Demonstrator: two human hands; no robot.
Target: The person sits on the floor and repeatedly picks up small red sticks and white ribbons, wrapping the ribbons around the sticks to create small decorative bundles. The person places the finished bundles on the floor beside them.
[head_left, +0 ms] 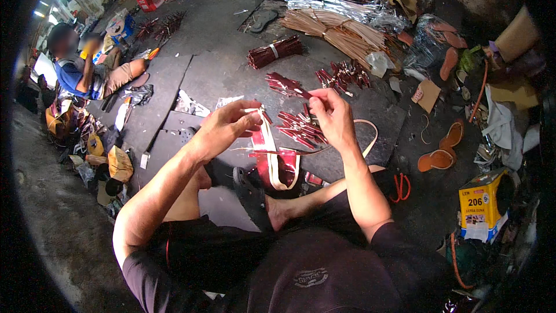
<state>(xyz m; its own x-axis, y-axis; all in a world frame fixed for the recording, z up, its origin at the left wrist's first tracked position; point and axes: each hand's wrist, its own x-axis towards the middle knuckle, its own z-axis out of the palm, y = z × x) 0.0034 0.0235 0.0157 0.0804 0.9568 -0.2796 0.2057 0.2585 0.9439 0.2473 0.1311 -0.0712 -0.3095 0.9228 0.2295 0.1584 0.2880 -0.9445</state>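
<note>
Above my lap, the fingers of my right hand (pixel 333 113) pinch a dark-red strap (pixel 301 93) between thumb and forefinger; so small a hold could let it slip, I judge, if it were tugged sideways. My left hand (pixel 229 127) is curled, thumb and fingertips close together at the upper end of a cream band (pixel 282 186), but I cannot tell whether they grip it or only touch it.

Below them, that band runs down beside a glossy red piece (pixel 263 165) near my feet, and could twist if only one end were lifted. A narrow cream strip (pixel 375 131) loops out to the right past my right wrist; it could snag on my forearm and drag other pieces along.

Farther off, on the dark floor (pixel 214 40), a loose heap of red straps (pixel 301 128) shows between my hands, with another heap (pixel 344 78) at the far right. Lying so near each other, they could get mixed by a careless sweep of the wrist. The far bundle (pixel 275 52) seems safer, since a white tie (pixel 274 51) holds it. Near right, red loops (pixel 401 188) beside my knee could catch a trailing end.
</note>
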